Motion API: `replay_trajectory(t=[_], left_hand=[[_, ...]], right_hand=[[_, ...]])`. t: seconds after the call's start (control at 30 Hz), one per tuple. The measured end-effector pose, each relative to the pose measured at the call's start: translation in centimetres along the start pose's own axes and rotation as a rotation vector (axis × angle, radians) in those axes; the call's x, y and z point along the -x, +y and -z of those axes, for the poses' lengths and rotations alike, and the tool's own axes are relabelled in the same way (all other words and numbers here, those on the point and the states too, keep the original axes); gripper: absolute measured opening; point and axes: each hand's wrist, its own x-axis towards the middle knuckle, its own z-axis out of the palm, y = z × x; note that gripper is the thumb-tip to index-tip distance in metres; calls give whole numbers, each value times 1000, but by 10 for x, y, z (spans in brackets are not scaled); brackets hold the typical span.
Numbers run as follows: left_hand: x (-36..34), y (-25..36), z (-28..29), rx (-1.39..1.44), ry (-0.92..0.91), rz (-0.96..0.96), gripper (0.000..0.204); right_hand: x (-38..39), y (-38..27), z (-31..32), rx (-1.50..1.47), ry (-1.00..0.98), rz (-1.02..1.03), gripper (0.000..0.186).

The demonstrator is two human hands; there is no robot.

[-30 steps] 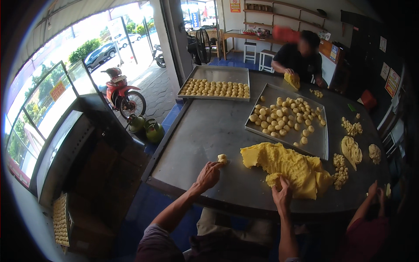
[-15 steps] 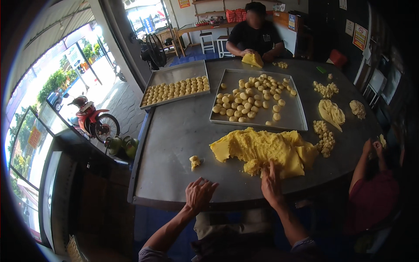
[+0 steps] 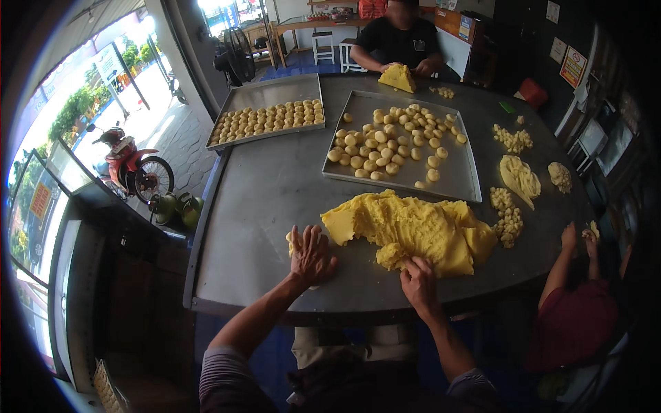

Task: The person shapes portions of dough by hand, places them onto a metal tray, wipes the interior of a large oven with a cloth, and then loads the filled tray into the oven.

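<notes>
Table [image 3: 237,213], yellow dough [image 3: 420,227] touching right grip [image 3: 418,281], hold unclear, scrap [image 3: 289,239] under spread left grip [image 3: 312,258]

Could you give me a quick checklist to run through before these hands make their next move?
1. Left hand over the small pale dough piece: ok, palm down, mostly covering it.
2. Right hand at the yellow lump: ok, fingers at its edge; firm grip, cannot tell.
3. Lump fully separate from the large yellow dough: cannot tell.
4. Balls lined up in the nearer tray: not ok, scattered.
5. Farther tray in rows: ok.
</notes>
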Motion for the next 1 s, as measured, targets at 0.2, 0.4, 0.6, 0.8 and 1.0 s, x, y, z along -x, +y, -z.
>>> replay_trajectory(t=[0.2,0.4,0.6,0.8,1.0], left_hand=[[10,-7,2,77,-18,-6,45],[11,-4,-3,-95,26,62,36],[34,16,-1,-143,39,226,30],[77,35,24,-176,-147,223,38],[65,38,34,303,-26,553,22]], right_hand=[[-14,0,28,192,-222,69,15],[-2,6,27,59,-192,-24,29],[38,-21,23,167,-105,9,37],[37,-6,49,-200,-240,-136,41],[24,-4,31,105,-121,-9,32]])
